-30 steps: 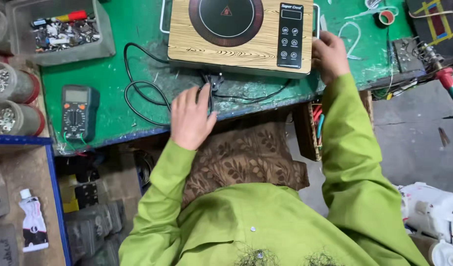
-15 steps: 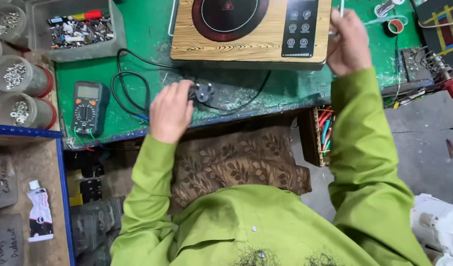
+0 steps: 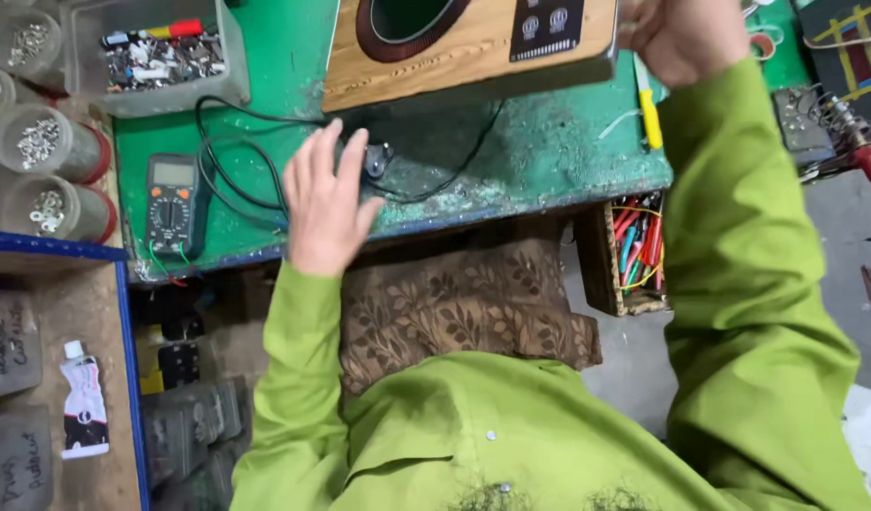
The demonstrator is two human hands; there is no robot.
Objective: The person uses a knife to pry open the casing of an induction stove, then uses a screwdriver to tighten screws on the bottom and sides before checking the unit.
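the person in the green sleeves is bent over a green workbench [image 3: 549, 161]. the right hand [image 3: 686, 38] is up at the top edge of the view, closed around the right end of a wood-patterned induction cooker [image 3: 464, 47], which sits tilted with its near edge lifted clear of the bench. i can't quite see how the fingers wrap it, since the hand is cut off by the frame. the left hand [image 3: 327, 203] lies flat and spread on the bench, fingers apart, holding nothing, its fingertips just beside a black plug [image 3: 377, 161] and the black cord [image 3: 237, 166] that loops across the surface. left of that hand lies a dark multimeter [image 3: 172, 203]. further left stand clear jars of small metal parts [image 3: 47, 142], and behind them a grey tray of bits [image 3: 156, 57]. a yellow-handled tool [image 3: 649, 114] lies on the bench under the right wrist. a brown patterned cushion [image 3: 454, 303] sits below the bench edge.
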